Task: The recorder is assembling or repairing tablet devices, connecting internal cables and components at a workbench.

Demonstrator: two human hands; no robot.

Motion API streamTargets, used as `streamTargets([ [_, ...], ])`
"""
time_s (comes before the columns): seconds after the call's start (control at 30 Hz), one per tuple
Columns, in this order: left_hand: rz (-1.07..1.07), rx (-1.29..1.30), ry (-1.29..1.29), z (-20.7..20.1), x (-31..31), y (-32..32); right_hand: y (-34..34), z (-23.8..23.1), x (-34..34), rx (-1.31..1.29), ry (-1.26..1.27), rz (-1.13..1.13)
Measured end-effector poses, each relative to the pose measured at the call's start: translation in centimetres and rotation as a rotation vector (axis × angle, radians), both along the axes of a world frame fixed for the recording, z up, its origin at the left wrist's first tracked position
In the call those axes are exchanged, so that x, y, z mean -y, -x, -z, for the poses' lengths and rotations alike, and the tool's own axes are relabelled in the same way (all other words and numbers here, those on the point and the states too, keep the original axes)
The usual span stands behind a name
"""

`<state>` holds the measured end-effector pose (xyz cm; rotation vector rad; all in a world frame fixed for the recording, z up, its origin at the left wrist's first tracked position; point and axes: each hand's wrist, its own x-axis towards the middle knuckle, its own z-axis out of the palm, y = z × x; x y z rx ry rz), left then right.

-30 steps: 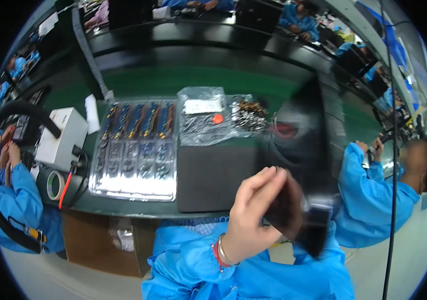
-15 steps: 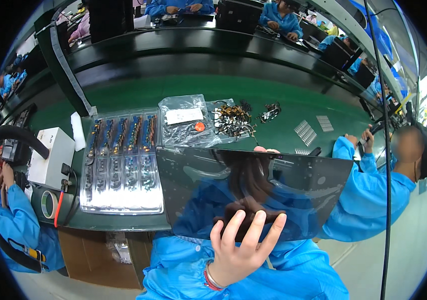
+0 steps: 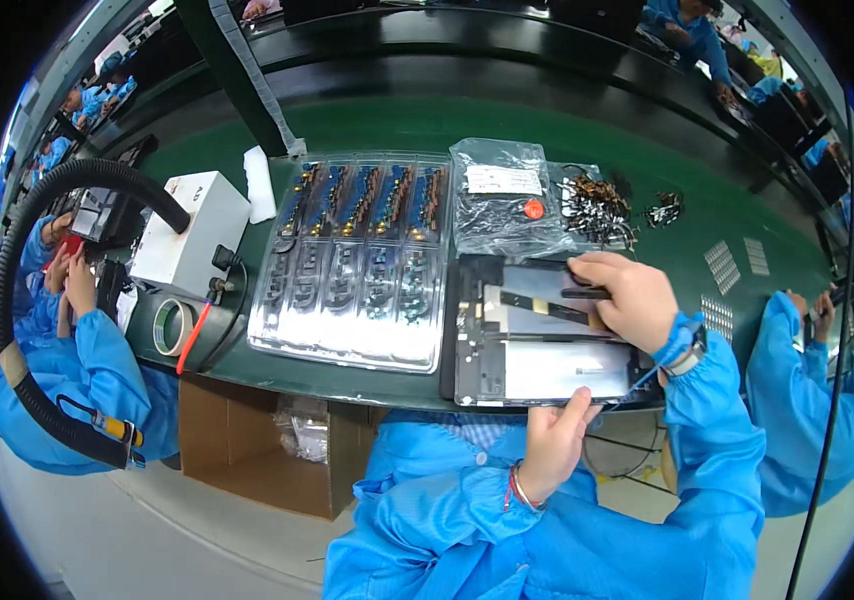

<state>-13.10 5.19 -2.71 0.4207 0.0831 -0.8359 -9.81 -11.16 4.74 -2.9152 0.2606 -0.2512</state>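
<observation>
The open tablet [image 3: 547, 365] lay along the front edge of the bench [image 3: 727, 205], looking light, stiff and fragile, best held by its rim, where the left hand [image 3: 554, 445] pinched it, while the right hand [image 3: 635, 300] gripped what seemed a dark tool [image 3: 585, 293].

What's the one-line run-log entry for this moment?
Left hand: thumb on open device, lower edge | Right hand: over device, dark slim item beside it, grip unclear | Clear parts tray: left of device
</observation>
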Motion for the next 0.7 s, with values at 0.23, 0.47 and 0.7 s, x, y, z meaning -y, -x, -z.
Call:
streamTargets([
  [0.23, 0.736, 0.074, -0.291, -2.0, -5.8, -5.3, -0.2, 3.8, -0.6, 0.037, 0.09, 0.034],
  [0.47, 0.036, 1.584, -1.294, -1.9, -12.5, -8.6, 1.9, 2.6, -0.3, 0.135, -0.077, 0.124],
  [0.7, 0.067, 1.516, -1.311, 0.2, -10.5, -8.8, 11.2, 7.1, -0.9, 0.175, -0.472, 0.523],
])
